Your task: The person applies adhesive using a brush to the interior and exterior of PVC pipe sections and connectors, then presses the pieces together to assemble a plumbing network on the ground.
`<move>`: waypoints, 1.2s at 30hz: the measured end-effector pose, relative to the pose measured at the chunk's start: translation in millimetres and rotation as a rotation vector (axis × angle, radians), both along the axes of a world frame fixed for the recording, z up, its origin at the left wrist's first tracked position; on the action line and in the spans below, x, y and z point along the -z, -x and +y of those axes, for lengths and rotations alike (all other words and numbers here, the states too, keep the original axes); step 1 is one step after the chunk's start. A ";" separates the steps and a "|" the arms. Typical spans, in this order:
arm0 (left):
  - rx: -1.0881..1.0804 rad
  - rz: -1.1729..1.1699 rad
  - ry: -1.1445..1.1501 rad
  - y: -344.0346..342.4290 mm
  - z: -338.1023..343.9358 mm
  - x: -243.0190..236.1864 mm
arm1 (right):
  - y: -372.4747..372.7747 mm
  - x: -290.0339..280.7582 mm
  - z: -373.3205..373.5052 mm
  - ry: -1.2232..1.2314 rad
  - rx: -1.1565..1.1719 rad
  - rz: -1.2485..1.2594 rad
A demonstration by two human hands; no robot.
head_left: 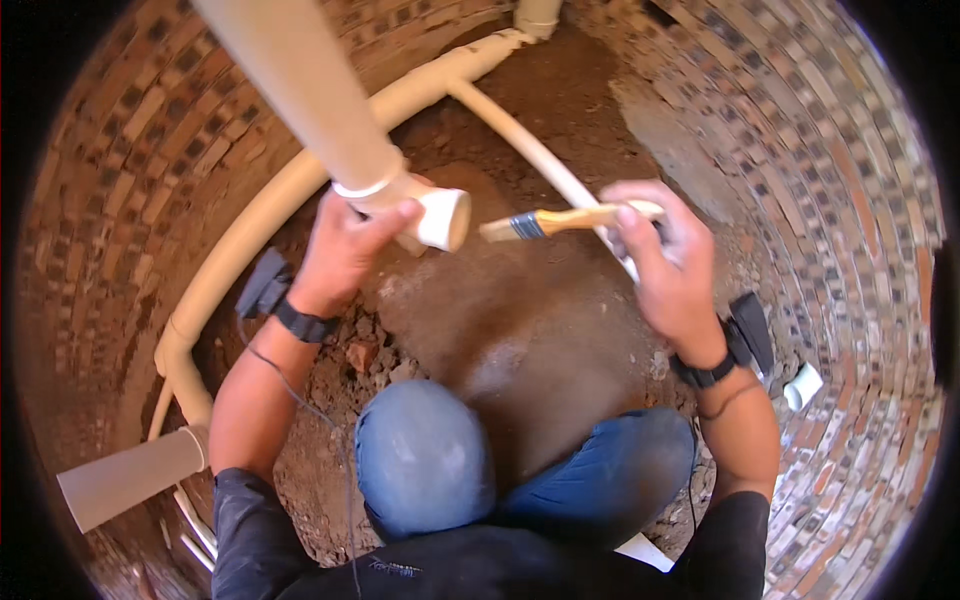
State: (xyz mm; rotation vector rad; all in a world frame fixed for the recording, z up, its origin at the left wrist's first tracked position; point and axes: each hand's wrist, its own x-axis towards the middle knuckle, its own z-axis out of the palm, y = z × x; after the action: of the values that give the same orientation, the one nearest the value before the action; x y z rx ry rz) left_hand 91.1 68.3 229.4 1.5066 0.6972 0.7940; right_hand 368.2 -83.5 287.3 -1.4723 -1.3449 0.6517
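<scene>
My left hand is closed around a cream plastic pipe fitting at the lower end of a wide cream pipe. A short branch of this fitting points to the right, its round mouth facing the brush. In my right hand is a paintbrush, gripped by its wooden handle between thumb and fingers. The bristles point left toward the fitting's mouth, with a small gap between them. A dark band wraps the brush below the handle.
A long cream pipe curves along the left brick wall, and a thinner pipe branches from it. A short wide pipe piece lies at lower left. Loose soil and rubble cover ground near my knees. A white fitting lies at right.
</scene>
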 end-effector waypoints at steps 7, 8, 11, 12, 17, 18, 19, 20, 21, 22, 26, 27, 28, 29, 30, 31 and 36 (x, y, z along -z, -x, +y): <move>-0.405 0.043 -0.030 178.5 22.4 42.3 | 109.8 106.0 155.8 -0.100 -0.264 -0.337; -0.425 0.065 -0.018 197.1 18.6 46.1 | 119.3 120.1 168.8 -0.096 -0.280 -0.340; -0.467 0.078 0.038 234.3 6.5 62.0 | 139.5 154.2 195.7 0.040 -0.242 -0.478; -0.483 0.079 0.076 244.0 2.3 66.7 | 142.4 164.0 200.2 0.045 -0.250 -0.483; -0.449 0.037 0.159 266.2 1.0 82.5 | 143.5 220.7 205.9 0.068 -0.200 -0.516; -0.440 0.034 0.156 263.4 4.4 84.0 | 141.8 226.7 205.1 0.067 -0.190 -0.519; -0.410 0.001 0.170 257.3 8.9 85.5 | 138.1 231.6 203.0 0.144 -0.175 -0.509; -0.385 -0.021 0.185 252.6 11.3 85.4 | 141.9 228.0 199.7 0.221 -0.165 -0.489; -0.347 -0.024 0.183 244.0 15.4 82.2 | 139.4 221.2 195.2 0.249 -0.171 -0.535; -0.326 -0.018 0.176 230.8 20.2 76.9 | 132.1 211.9 191.2 0.247 -0.149 -0.527; -0.082 -0.095 0.189 158.0 30.1 55.1 | 104.8 130.9 164.2 0.433 -0.192 -0.458; 0.026 -0.095 0.187 126.3 33.7 46.8 | 83.1 113.3 152.0 0.445 -0.243 -0.431; 0.137 -0.095 0.184 93.2 35.1 36.8 | 61.0 99.6 138.7 0.465 -0.312 -0.218; 0.284 -0.116 0.203 55.4 35.7 29.7 | 39.0 73.6 119.9 0.495 -0.373 -0.143; 0.428 -0.129 0.221 20.0 32.3 17.7 | 19.0 42.3 98.3 0.515 -0.438 -0.061; 0.577 -0.156 0.260 -14.8 26.2 6.8 | -0.4 19.6 75.5 0.416 -0.458 -0.048; 1.215 -0.052 0.237 -185.3 -33.8 -17.4 | -82.3 -10.6 -41.1 0.232 -0.515 0.108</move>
State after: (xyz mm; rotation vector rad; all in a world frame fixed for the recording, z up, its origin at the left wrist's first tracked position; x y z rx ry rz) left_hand 276.4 34.5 246.7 1.3595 -0.2216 -0.1802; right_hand 450.5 -124.6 297.8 -1.2444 -1.6168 1.2346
